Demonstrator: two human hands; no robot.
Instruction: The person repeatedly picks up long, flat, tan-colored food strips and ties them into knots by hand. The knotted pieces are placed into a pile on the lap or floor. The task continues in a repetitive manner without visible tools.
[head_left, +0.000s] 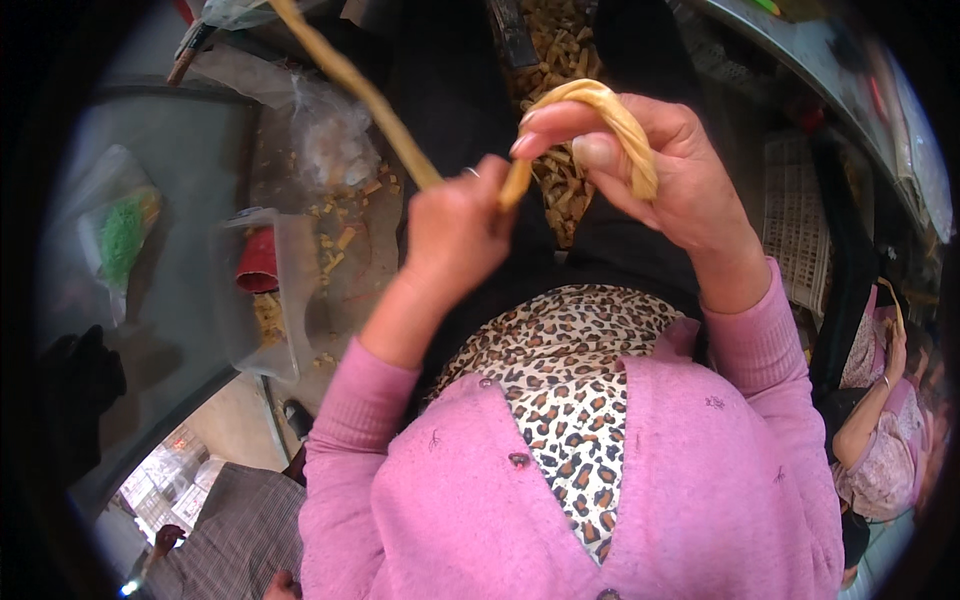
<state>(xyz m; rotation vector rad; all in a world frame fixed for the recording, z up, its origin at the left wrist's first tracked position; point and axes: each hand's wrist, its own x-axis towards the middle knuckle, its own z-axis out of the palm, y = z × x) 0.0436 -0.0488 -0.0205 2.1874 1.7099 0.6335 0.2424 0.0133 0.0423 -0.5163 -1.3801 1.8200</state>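
A long, tan, pliable strip (360, 91), twisted like rawhide, runs from the upper left edge into my left hand (459, 229). My left fist is closed around it, slightly blurred, with a ring on one finger. Past that fist, a short length reaches up to my right hand (675, 169). There the strip forms a twisted loop (600, 97) over my bent right fingers, its end lying by the base of the thumb. Both hands are above my dark-clothed lap. Below them, many small tan pieces (564, 191) lie between my legs.
On the left, a clear plastic bin (292, 300) holds a red cup (259, 262) and tan bits. A green mesh bundle in plastic (124, 236) rests on a grey surface. A white plastic crate (796, 217) stands right. Other people sit at lower left and far right (881, 450).
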